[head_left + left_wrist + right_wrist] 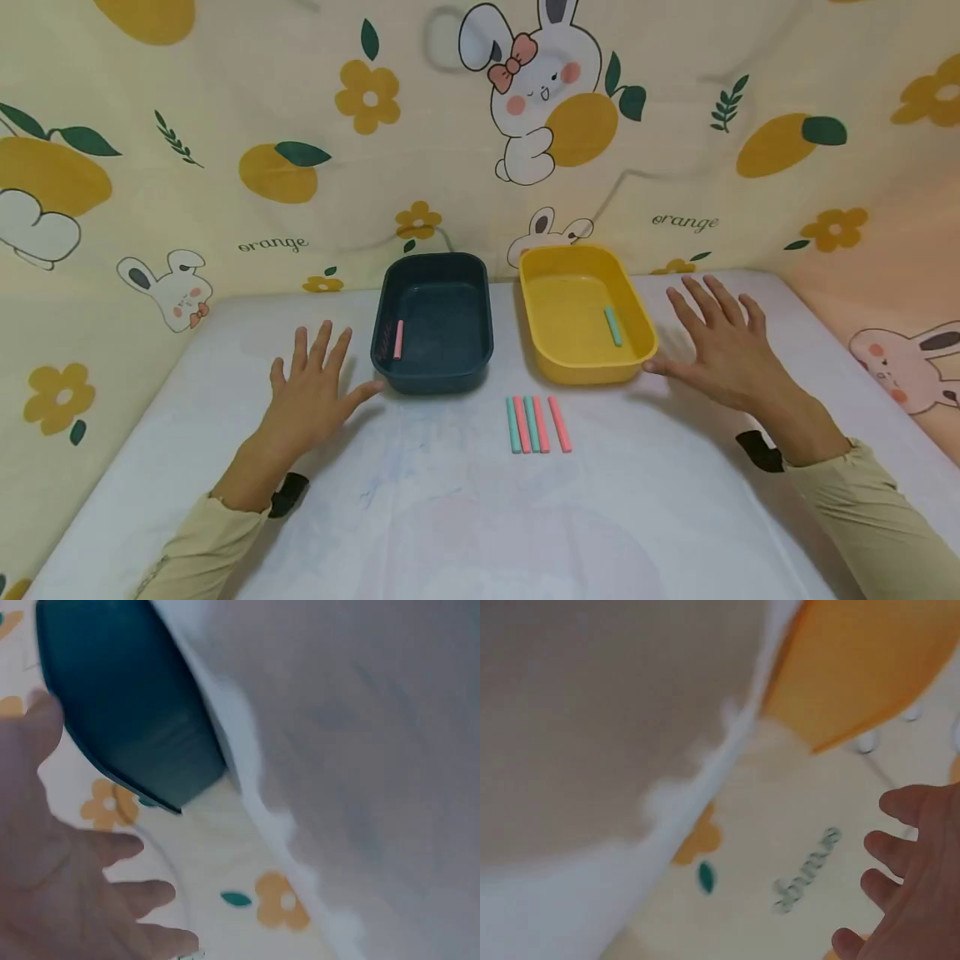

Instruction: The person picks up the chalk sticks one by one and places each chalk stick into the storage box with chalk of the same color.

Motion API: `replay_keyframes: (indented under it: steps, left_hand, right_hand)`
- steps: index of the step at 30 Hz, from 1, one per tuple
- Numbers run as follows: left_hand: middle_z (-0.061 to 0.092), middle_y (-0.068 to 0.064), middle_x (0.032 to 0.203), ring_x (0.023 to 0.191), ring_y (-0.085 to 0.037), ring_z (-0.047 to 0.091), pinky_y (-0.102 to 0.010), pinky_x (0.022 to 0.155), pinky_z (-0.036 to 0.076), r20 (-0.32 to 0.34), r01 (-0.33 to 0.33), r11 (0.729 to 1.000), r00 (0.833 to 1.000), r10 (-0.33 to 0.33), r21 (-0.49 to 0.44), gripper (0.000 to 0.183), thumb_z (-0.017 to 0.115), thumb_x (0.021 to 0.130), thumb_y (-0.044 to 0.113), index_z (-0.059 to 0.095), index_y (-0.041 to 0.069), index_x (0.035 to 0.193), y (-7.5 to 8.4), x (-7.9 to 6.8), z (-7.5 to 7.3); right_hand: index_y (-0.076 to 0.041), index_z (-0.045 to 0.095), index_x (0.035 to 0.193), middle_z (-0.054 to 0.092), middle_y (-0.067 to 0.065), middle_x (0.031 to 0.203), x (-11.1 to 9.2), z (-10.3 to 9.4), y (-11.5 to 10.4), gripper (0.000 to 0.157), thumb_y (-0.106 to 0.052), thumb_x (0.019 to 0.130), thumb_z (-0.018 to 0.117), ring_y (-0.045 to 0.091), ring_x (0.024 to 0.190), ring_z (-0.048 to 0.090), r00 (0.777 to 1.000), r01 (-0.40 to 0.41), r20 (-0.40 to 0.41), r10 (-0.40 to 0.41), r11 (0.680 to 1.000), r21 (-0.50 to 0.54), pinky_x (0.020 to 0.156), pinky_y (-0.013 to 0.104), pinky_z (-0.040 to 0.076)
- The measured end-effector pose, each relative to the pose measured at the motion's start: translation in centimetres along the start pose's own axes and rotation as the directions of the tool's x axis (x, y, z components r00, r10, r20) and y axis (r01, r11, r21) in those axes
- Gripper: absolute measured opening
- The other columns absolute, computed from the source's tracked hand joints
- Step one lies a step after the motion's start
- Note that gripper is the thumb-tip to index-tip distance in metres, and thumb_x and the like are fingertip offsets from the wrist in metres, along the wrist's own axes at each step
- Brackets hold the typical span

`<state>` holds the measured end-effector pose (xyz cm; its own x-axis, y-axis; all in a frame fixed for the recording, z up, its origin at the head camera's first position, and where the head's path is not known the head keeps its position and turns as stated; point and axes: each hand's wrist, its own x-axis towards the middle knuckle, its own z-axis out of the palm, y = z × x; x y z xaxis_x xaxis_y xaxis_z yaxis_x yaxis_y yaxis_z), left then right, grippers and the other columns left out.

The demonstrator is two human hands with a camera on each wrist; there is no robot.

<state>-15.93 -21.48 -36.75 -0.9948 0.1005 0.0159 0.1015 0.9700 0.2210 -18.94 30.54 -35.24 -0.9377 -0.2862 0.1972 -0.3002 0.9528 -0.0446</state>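
The left grip (311, 400) has its fingers spread apart and holds nothing; the right grip (723, 350) is spread likewise, with nothing in it. Both stand well apart from the five sticks (532, 423), green and pink, which lie on the surface (420, 475), nearer the person than the blue tub (432, 382) and the yellow tub (588, 373). A pink stick (398, 340) lies in the blue tub, a green stick (613, 327) in the yellow tub.

The nearest trouble looks to be the tubs. The left thumb (363, 397) is right by the near corner of the blue tub, and the right thumb (669, 368) is at the yellow tub's rim; whether either touches, I cannot tell. A careless inward sweep could catch a wall and push a tub askew, and the stick inside would probably slide.

The loose sticks pose a second risk. Four sit side by side in alternating colours, with scant room for a fingertip, so a pinch on one may scatter its neighbours or take two colours together. The outer pink stick (560, 423), set slightly apart, should be easier. Being slim, any might slip, or, if brittle, snap under a hard squeeze.
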Motion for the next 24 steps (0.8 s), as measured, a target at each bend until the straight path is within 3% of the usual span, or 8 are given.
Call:
replay_keyframes:
  steps: [3, 6, 10, 13, 15, 20, 22, 24]
  left_hand:
    - [0.004, -0.021, 0.167, 0.152, -0.049, -0.001, -0.079, 0.111, 0.012, 0.035, 0.003, 0.991, 0.999, 0.002, -0.136, 0.093, 0.045, 0.095, 0.067, 0.011, 0.011, 0.161, 0.4, 0.0, -0.5]
    - [0.009, -0.023, 0.166, 0.151, -0.049, 0.008, -0.075, 0.115, 0.017, 0.083, 0.015, 0.958, 0.997, 0.01, -0.288, 0.088, 0.045, 0.099, 0.061, 0.01, 0.01, 0.161, 0.7, 0.2, -0.9]
    - [0.014, -0.021, 0.166, 0.152, -0.045, 0.015, -0.068, 0.119, 0.019, 0.168, 0.081, 0.894, 0.986, -0.006, -0.441, 0.082, 0.045, 0.101, 0.056, 0.009, 0.014, 0.161, 1.0, 0.7, -1.3]
    - [0.017, -0.015, 0.167, 0.151, -0.041, 0.022, -0.066, 0.118, 0.025, 0.208, 0.136, 0.822, 0.978, -0.022, -0.553, 0.077, 0.045, 0.102, 0.053, 0.009, 0.021, 0.162, 1.2, 0.8, -1.5]
    - [0.02, -0.013, 0.166, 0.149, -0.04, 0.028, -0.062, 0.116, 0.032, 0.217, 0.154, 0.751, 0.976, -0.015, -0.641, 0.073, 0.046, 0.103, 0.048, 0.01, 0.022, 0.161, 1.3, 0.9, -1.6]
    - [0.022, -0.016, 0.165, 0.146, -0.039, 0.036, -0.051, 0.111, 0.045, 0.256, 0.222, 0.537, 0.967, -0.012, -0.814, 0.066, 0.046, 0.106, 0.036, 0.013, 0.021, 0.161, 1.7, 0.9, -1.7]
    - [0.023, -0.014, 0.165, 0.146, -0.037, 0.036, -0.049, 0.111, 0.045, 0.289, 0.274, 0.427, 0.957, -0.032, -0.862, 0.063, 0.043, 0.107, 0.034, 0.014, 0.02, 0.161, 1.9, 0.6, -1.9]
    - [0.021, -0.012, 0.166, 0.147, -0.037, 0.035, -0.049, 0.113, 0.042, 0.322, 0.323, 0.285, 0.945, -0.054, -0.902, 0.062, 0.04, 0.108, 0.036, 0.013, 0.02, 0.161, 2.2, 0.2, -2.2]
  right_hand:
    - [-0.018, 0.018, 0.161, 0.015, 0.014, 0.166, 0.0, -0.7, -1.4, 0.1, -0.065, 0.085, 0.063, 0.04, 0.151, 0.008, 0.998, 0.051, -0.032, -0.05, 0.998, 0.037, 0.111, 0.068, 0.012]
    - [-0.024, 0.024, 0.159, 0.023, 0.011, 0.163, -0.2, -1.2, -3.2, 0.096, -0.063, 0.083, 0.068, 0.042, 0.145, 0.02, 0.992, 0.117, -0.058, -0.112, 0.988, 0.096, 0.109, 0.066, 0.018]
    - [-0.026, 0.029, 0.158, 0.036, 0.01, 0.157, -0.5, -1.3, -5.0, 0.096, -0.061, 0.079, 0.073, 0.04, 0.137, 0.03, 0.979, 0.19, -0.101, -0.177, 0.971, 0.144, 0.107, 0.063, 0.025]
    - [-0.027, 0.031, 0.157, 0.044, 0.011, 0.15, -0.7, -1.3, -5.7, 0.097, -0.058, 0.077, 0.077, 0.036, 0.133, 0.036, 0.969, 0.229, -0.137, -0.208, 0.959, 0.168, 0.107, 0.058, 0.029]
    - [-0.028, 0.033, 0.156, 0.049, 0.011, 0.145, -0.8, -1.4, -6.1, 0.096, -0.056, 0.076, 0.079, 0.034, 0.131, 0.038, 0.962, 0.251, -0.158, -0.223, 0.951, 0.182, 0.106, 0.056, 0.03]
    - [-0.029, 0.04, 0.153, 0.056, 0.006, 0.137, -1.0, -1.6, -7.0, 0.092, -0.054, 0.074, 0.081, 0.029, 0.125, 0.041, 0.945, 0.302, -0.193, -0.262, 0.929, 0.216, 0.104, 0.052, 0.033]
    - [-0.028, 0.043, 0.151, 0.058, 0.004, 0.134, -1.0, -1.4, -7.5, 0.089, -0.053, 0.074, 0.081, 0.026, 0.122, 0.043, 0.936, 0.329, -0.201, -0.287, 0.918, 0.22, 0.102, 0.05, 0.035]
    - [-0.026, 0.048, 0.148, 0.06, 0.002, 0.13, -1.1, -1.1, -7.8, 0.084, -0.053, 0.075, 0.081, 0.023, 0.12, 0.045, 0.928, 0.354, -0.204, -0.312, 0.91, 0.218, 0.1, 0.048, 0.037]
